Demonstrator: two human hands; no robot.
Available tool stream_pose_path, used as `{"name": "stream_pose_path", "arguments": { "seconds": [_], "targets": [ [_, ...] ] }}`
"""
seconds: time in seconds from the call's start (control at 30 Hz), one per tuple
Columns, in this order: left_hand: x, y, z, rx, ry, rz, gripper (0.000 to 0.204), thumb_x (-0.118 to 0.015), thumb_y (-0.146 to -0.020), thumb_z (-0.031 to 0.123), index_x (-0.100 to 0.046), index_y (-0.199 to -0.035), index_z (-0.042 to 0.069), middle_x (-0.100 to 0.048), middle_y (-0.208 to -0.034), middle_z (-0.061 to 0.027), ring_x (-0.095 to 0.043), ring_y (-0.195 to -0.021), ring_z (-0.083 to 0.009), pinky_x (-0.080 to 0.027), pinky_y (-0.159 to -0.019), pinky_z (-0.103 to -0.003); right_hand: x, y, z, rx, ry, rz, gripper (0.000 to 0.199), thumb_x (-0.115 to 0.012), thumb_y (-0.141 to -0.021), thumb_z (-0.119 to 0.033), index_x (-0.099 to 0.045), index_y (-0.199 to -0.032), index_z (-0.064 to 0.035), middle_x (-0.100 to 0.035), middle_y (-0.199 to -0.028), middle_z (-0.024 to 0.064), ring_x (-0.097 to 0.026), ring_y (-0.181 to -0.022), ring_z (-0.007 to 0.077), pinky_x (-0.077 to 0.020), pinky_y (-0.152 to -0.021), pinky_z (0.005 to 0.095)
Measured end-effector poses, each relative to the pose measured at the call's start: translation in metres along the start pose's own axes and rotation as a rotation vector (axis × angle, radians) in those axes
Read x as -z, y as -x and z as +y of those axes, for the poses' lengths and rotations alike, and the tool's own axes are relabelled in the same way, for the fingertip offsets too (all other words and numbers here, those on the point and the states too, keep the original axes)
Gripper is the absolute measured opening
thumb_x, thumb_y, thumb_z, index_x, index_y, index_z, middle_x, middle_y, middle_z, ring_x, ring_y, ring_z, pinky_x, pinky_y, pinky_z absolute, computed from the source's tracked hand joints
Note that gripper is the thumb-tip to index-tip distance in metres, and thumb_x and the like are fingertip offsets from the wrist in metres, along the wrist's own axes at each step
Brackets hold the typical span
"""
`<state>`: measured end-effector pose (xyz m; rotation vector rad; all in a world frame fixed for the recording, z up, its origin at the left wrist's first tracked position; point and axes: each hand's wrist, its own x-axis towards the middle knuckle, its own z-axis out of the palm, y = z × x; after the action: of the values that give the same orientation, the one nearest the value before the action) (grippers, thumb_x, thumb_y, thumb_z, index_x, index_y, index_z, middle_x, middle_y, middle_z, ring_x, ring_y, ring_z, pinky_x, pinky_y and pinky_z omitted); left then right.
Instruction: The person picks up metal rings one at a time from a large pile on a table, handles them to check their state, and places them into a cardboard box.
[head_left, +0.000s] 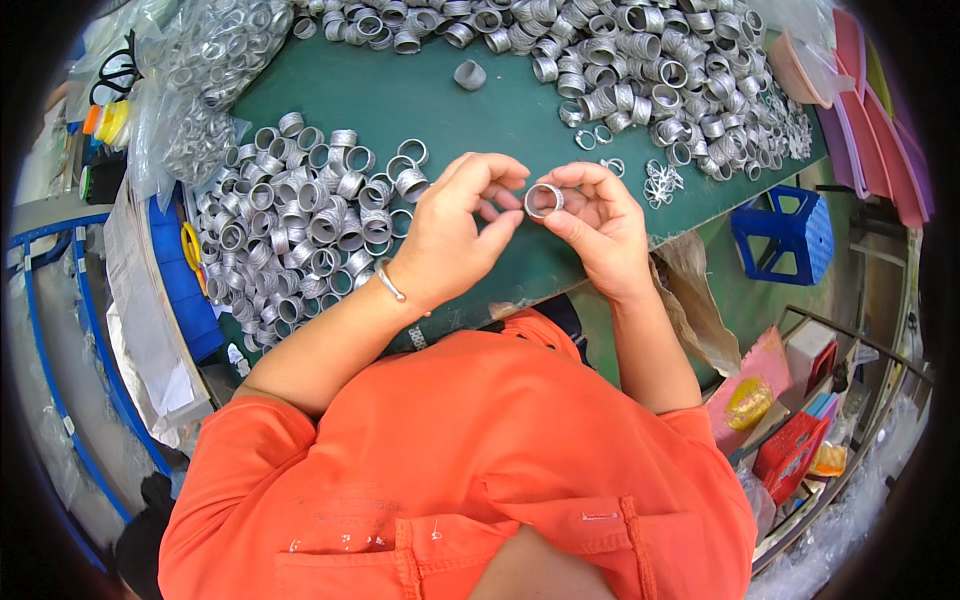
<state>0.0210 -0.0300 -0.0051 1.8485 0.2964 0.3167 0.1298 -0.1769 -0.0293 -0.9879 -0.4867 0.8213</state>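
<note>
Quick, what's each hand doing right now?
Left hand: partly open, fingers loosely bent beside the ring, nothing visibly gripped.
Right hand: closed, pinching a silvery metal ring between thumb and fingers.

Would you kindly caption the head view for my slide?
Right hand holds one ring, left hand close by, over a green table bearing ring piles.

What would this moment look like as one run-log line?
Right hand: pinches metal ring | Left hand: loosely curled beside it | On green table: left-side ring pile, upper-right ring pile
</note>
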Motion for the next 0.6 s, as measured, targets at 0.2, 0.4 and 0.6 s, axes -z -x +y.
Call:
{"name": "stream_pose_path", "arguments": {
  "seconds": [0.2,0.4,0.6],
  "targets": [
    [0.016,-0.012,0.006,0.059,-0.019,0.081,0.029,-0.058,-0.084,-0.005,-0.052,-0.111,0.001,-0.06,-0.101,-0.0068,-0.057,-0.087,-0.01,-0.047,-0.076,-0.022,0.007,0.007,0.006,0.081,0.0,0.031,0.045,-0.068,-0.075,0.01,-0.049,-0.114,-0.0008,-0.054,-0.109,0.0084,-0.057,-0.1,0.0163,-0.0494,-0.085,0.0289],
    [0.035,-0.028,0.011,0.153,0.082,0.094,0.034,-0.061,-0.084,-0.001,-0.049,-0.116,0.0,-0.057,-0.106,-0.0083,-0.056,-0.09,-0.0112,-0.047,-0.079,-0.023,0.006,0.01,0.004,0.254,0.235,0.068,0.049,-0.071,-0.069,0.011,-0.051,-0.112,-0.0027,-0.051,-0.11,0.0077,-0.054,-0.096,0.0148,-0.0485,-0.078,0.0268],
    [0.024,-0.005,0.018,0.185,0.122,-0.064,0.026,-0.063,-0.08,-0.005,-0.056,-0.104,-0.001,-0.061,-0.1,-0.0088,-0.061,-0.085,-0.0134,-0.051,-0.077,-0.024,-0.037,-0.011,-0.005,0.459,0.724,-0.063,0.029,-0.071,-0.072,0.003,-0.059,-0.097,-0.0018,-0.056,-0.098,0.0119,-0.057,-0.086,0.0217,-0.0504,-0.07,0.0293]
  ]
}}
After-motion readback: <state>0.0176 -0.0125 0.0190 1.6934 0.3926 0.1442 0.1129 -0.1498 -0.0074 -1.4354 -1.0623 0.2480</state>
